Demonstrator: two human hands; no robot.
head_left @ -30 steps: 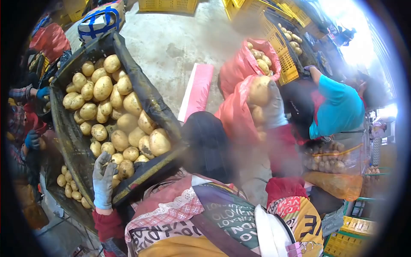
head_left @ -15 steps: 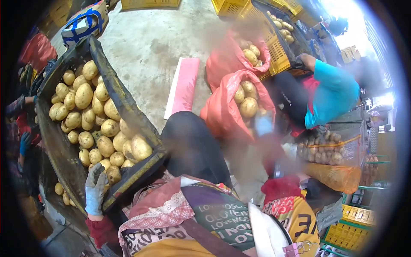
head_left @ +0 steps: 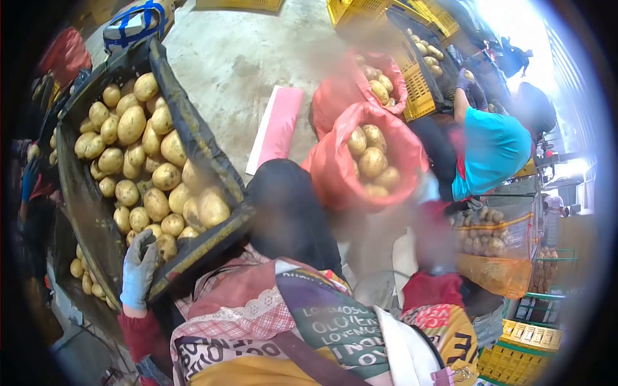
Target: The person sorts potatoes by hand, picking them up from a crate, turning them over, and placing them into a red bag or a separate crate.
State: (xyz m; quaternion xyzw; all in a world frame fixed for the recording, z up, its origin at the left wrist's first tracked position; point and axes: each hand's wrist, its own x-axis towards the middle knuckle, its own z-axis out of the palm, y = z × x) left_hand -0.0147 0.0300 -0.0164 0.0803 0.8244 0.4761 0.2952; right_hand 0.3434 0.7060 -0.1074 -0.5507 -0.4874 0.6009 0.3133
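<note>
My left hand [head_left: 138, 269], in a grey-and-blue glove, is at the near edge of a dark-lined crate [head_left: 193, 145] heaped with potatoes [head_left: 132, 125]. Its fingers are loosely curved and apart beside the nearest potatoes, with nothing seen in them. My right hand [head_left: 426, 188], in a pale blue glove, is at the right rim of an open red sack [head_left: 328, 168] between my knees. Several potatoes [head_left: 373, 162] lie inside the sack. That hand is smeared, so whether its fingers grip the rim cannot be made out.
A second red sack of potatoes [head_left: 331, 96] stands just behind. A folded pink-and-white sheet [head_left: 278, 122] lies on the concrete floor. A co-worker in a turquoise shirt [head_left: 492, 151] sits at the right by a yellow crate [head_left: 418, 83]. A filled mesh bag [head_left: 492, 238] stands nearby.
My right hand has moved from over the sack's mouth to its right rim, and the opening looks wider. My left hand has shifted slightly. The co-worker's arm has risen, holding a potato.
</note>
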